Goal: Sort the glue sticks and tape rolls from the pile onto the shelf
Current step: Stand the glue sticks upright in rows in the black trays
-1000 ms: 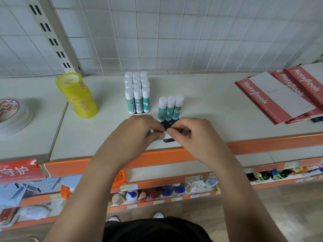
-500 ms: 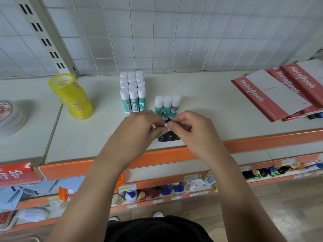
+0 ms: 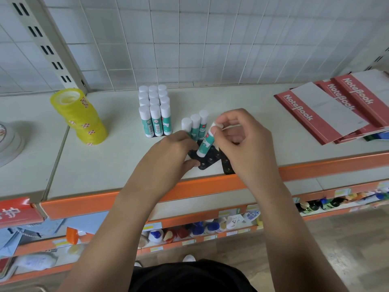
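My right hand (image 3: pixel 242 144) pinches the cap of a tilted glue stick (image 3: pixel 206 143) at frame centre, its base on the black tray (image 3: pixel 211 160) on the shelf (image 3: pixel 117 165). My left hand (image 3: pixel 166 159) grips that tray's edge, fingers curled. Yellow tape rolls (image 3: pixel 82 119) stand at left.

On the shelf (image 3: pixel 126 169), the tape rolls (image 3: pixel 81 116) were stacked left of the glue sticks (image 3: pixel 154 111); notebooks (image 3: pixel 328 108) were laid far right.

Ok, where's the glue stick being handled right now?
Head view, centre: the white-capped teal glue stick is tilted, its cap pinched by the right hand, its base over the black perforated strips, in front of the row of three standing glue sticks.
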The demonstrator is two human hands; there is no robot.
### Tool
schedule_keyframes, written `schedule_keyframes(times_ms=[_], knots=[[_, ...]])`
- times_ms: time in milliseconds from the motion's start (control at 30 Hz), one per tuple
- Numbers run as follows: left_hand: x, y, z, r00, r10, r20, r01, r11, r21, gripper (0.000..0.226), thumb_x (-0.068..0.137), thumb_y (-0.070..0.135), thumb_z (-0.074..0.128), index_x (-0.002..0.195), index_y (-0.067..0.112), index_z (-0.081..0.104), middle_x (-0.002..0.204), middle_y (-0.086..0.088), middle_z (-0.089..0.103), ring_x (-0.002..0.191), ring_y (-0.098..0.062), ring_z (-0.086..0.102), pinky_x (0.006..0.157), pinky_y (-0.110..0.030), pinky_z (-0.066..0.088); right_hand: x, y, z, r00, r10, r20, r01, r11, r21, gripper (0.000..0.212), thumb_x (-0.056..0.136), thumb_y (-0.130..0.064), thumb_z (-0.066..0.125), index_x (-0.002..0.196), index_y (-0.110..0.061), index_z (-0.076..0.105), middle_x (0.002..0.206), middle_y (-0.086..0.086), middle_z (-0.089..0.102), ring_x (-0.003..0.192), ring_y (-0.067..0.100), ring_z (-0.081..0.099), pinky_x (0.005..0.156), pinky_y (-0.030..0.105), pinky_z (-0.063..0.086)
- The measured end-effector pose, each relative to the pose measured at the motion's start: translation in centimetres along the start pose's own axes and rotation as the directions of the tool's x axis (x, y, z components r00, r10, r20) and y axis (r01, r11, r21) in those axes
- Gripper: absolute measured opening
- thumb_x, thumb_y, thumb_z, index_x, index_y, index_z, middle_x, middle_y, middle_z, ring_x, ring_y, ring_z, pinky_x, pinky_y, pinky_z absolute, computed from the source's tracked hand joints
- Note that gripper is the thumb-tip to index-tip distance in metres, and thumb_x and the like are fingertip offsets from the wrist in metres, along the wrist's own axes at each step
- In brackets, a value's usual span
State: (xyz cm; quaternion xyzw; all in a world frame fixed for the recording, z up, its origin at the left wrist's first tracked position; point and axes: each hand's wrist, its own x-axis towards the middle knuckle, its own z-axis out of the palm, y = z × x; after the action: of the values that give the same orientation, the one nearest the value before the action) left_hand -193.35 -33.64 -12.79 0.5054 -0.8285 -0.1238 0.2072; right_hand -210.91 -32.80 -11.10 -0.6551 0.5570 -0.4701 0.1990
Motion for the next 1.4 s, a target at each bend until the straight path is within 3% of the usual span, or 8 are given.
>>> schedule_keyframes(times_ms=[100,200,467,933,1133,1233,1300,1400], knots=[[0.0,0.5,0.7,1.000,-0.005,0.015,0.004,0.999,0.036,0.042,0.084,0.039,0.070,0.120,0.017,0.066,0.114,0.001,0.058,0.104,-0.022,0.056,0.084,-0.039,0.049,0.6,-0.1,-0.1,0.994,-0.103,-0.044,0.099,0.991,-0.087,0.009,0.089,-0.015,0.069,0.096,-0.014,0.064,0.094,-0.005,0.066,0.079,0.010,0.068,0.071,0.024,0.056],[-0.3,1.1,1.6,0.999,-0.012,0.037,0.009,0.995,0.098,0.044,0.087,0.046,0.063,0.125,0.023,0.064,0.119,0.005,0.056,0.110,-0.018,0.050,0.087,-0.036,0.048,1.1,0.2,-0.1,0.989,-0.142,-0.044,0.134,0.980,-0.146,0.009,0.089,-0.012,0.069,0.096,-0.012,0.065,0.095,-0.001,0.067,0.081,0.011,0.067,0.074,0.027,0.056],[0.1,-0.1,1.1,0.994,-0.077,0.073,0.074,0.996,0.045,0.033,0.088,0.026,0.067,0.120,0.020,0.069,0.128,0.008,0.054,0.115,-0.017,0.052,0.091,-0.032,0.045,1.3,0.7,0.8,0.988,-0.149,0.025,0.151,0.976,-0.158,0.012,0.088,-0.010,0.071,0.098,-0.011,0.067,0.095,-0.001,0.067,0.085,0.010,0.067,0.078,0.028,0.055],[0.6,-0.5,1.3,0.991,-0.108,0.074,0.108,0.994,-0.001,0.030,0.081,0.022,0.074,0.111,0.019,0.071,0.121,0.008,0.057,0.108,-0.018,0.057,0.087,-0.032,0.046,1.5,1.6,1.8,0.993,-0.120,-0.019,0.118,0.988,-0.103,0.011,0.085,-0.008,0.073,0.095,-0.011,0.070,0.086,-0.002,0.068,0.079,0.008,0.067,0.075,0.025,0.056],[0.3,-0.6,0.8,0.990,-0.097,0.105,0.101,0.994,-0.034,0.035,0.082,0.030,0.074,0.116,0.023,0.070,0.128,0.012,0.055,0.113,-0.012,0.055,0.091,-0.033,0.046,1.2,0.5,1.1,0.991,-0.129,0.046,0.136,0.959,-0.249,0.021,0.087,-0.014,0.071,0.108,-0.017,0.068,0.108,-0.002,0.060,0.093,0.015,0.059,0.082,0.032,0.052],[-0.6,-1.1,-0.2,0.990,-0.100,0.097,0.108,0.991,-0.080,0.030,0.083,0.036,0.072,0.110,0.024,0.072,0.129,0.011,0.055,0.113,-0.012,0.056,0.092,-0.033,0.046,1.1,-1.1,1.0,0.986,-0.169,0.008,0.165,0.950,-0.266,0.035,0.089,-0.019,0.070,0.123,-0.020,0.063,0.121,0.001,0.054,0.104,0.020,0.055,0.087,0.028,0.049],[-1.7,-1.6,-1.2,0.992,-0.122,0.024,0.123,0.991,-0.057,0.023,0.085,0.038,0.070,0.102,0.023,0.073,0.121,0.010,0.059,0.106,-0.013,0.060,0.085,-0.035,0.048,1.1,-2.5,1.5,0.972,-0.233,0.007,0.227,0.940,-0.254,0.027,0.090,-0.019,0.069,0.116,-0.018,0.066,0.114,0.001,0.058,0.096,0.015,0.056,0.082,0.021,0.047],[-3.7,-2.9,-3.4,0.974,-0.204,-0.098,0.208,0.978,0.034,0.023,0.088,0.046,0.062,0.099,0.027,0.070,0.111,0.014,0.061,0.098,-0.014,0.061,0.076,-0.037,0.051,0.9,-4.8,3.8,0.950,-0.287,0.122,0.306,0.935,-0.181,0.011,0.091,-0.015,0.066,0.102,-0.016,0.069,0.096,-0.004,0.064,0.078,0.006,0.056,0.071,0.013,0.044]])
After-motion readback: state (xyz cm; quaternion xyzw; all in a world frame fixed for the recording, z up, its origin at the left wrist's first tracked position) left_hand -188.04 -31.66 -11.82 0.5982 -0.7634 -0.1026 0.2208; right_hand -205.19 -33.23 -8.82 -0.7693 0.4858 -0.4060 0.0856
